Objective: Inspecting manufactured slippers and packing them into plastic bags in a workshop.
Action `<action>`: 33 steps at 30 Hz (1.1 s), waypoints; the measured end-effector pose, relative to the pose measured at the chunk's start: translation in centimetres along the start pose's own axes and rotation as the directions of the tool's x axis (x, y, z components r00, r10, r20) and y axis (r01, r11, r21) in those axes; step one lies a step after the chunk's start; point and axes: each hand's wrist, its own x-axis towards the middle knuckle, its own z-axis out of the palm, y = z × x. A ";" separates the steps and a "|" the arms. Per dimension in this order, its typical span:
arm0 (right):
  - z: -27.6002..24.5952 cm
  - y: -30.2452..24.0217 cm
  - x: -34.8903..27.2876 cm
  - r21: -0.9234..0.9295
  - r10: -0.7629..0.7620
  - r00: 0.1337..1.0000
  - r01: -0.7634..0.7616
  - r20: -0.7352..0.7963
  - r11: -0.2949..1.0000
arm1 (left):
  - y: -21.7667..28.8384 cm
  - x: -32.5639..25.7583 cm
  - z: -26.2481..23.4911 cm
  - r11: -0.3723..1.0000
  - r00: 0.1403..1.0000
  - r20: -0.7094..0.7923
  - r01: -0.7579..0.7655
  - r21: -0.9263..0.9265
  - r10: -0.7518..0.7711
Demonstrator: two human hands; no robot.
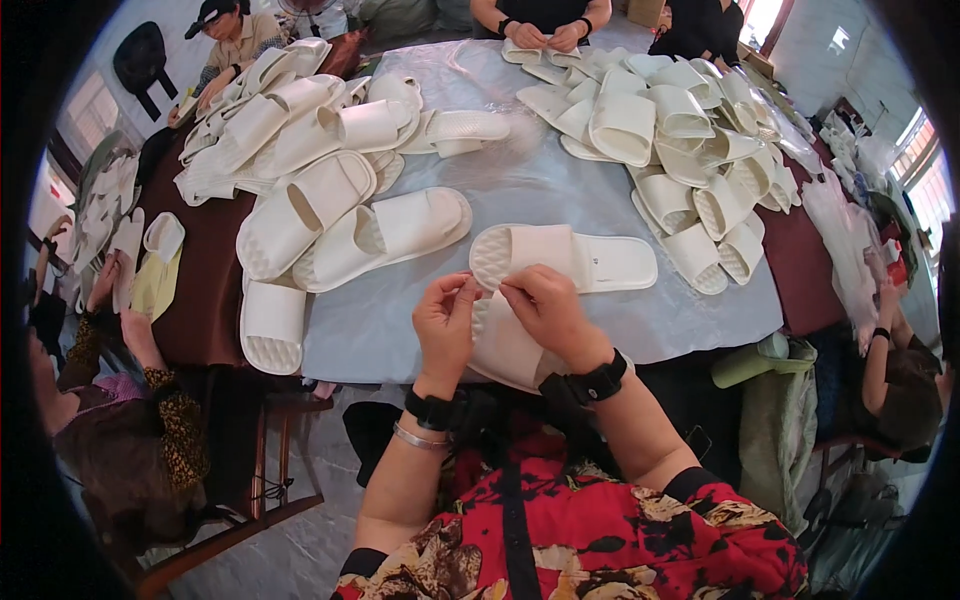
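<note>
And there lay the near slipper (503, 345) at the table's (360, 340) near edge, toe left, long axis slanting down rightward! I lost its heel behind the right hand (548, 310) and wrist. That hand and the left hand (447, 325) pinched narrowly above; around what, I couldn't tell. Beyond, the far slipper (625, 264) ran nearly level, toe left, between two overlapping piles.

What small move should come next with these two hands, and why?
Probably ease the right hand a little rightward: it and its wrist cover part of the near slipper, while the far slipper shows almost whole. The left hand has its fingertips close to the right's, and whether anything is pinched there is too small to tell.
</note>
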 end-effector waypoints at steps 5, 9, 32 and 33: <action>-0.2 -0.6 -0.2 0.000 -0.112 0.993 0.112 -0.037 0.994 | -0.2 -0.4 -1.2 1.000 1.000 0.004 0.013 0.007 -0.013; -0.5 -1.2 -0.1 0.011 -0.157 0.985 0.158 -0.074 0.987 | 0.1 -0.8 -0.6 0.994 0.999 0.049 -0.021 0.105 0.016; -1.9 -1.5 -0.3 -0.109 -0.227 0.971 0.218 -0.077 0.970 | 2.2 -1.2 0.9 0.890 0.949 0.183 -0.306 0.339 0.257; -2.0 -1.5 -0.4 -0.110 -0.226 0.971 0.217 -0.075 0.970 | 2.2 -1.2 1.0 0.881 0.946 0.191 -0.316 0.353 0.263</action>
